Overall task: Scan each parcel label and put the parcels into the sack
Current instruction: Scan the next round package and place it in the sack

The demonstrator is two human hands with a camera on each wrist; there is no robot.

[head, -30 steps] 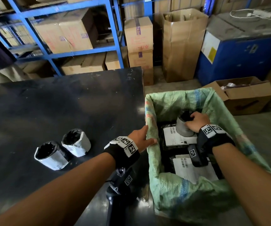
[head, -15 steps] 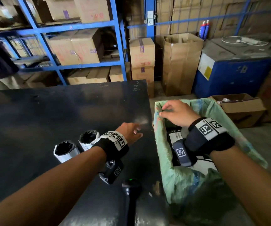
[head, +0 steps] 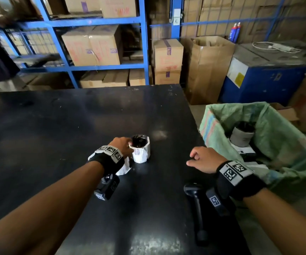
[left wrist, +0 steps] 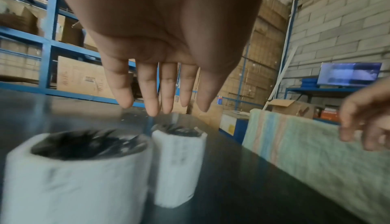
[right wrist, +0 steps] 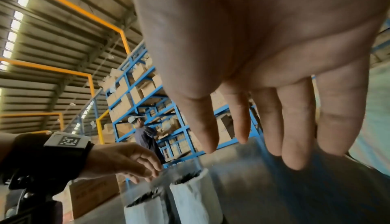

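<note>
Two cylindrical parcels in white labelled wrap with black tops stand side by side on the black table (head: 75, 126). The far parcel (head: 141, 150) is in plain view; the near parcel (head: 124, 169) is partly hidden under my left wrist. My left hand (head: 128, 142) reaches over them with straight fingers (left wrist: 152, 97), its tips at the far parcel's rim (left wrist: 179, 131), gripping nothing. My right hand (head: 192, 159) hovers empty with relaxed fingers (right wrist: 295, 136) between the parcels and the green woven sack (head: 280, 144). A black handheld scanner (head: 194, 194) lies on the table below my right wrist.
Inside the sack sit a grey-wrapped round parcel (head: 242, 138) and flat labelled parcels (head: 244, 150). Blue shelving (head: 143, 52) with cardboard boxes runs behind the table. A tall open carton (head: 209, 70) and a blue machine (head: 264, 80) stand beyond the sack. Another person (right wrist: 145, 134) works at far shelves.
My right hand has come out of the sack, leaving the round parcel inside, and moved left over the table. My left hand left the sack's rim and reached the two parcels.
</note>
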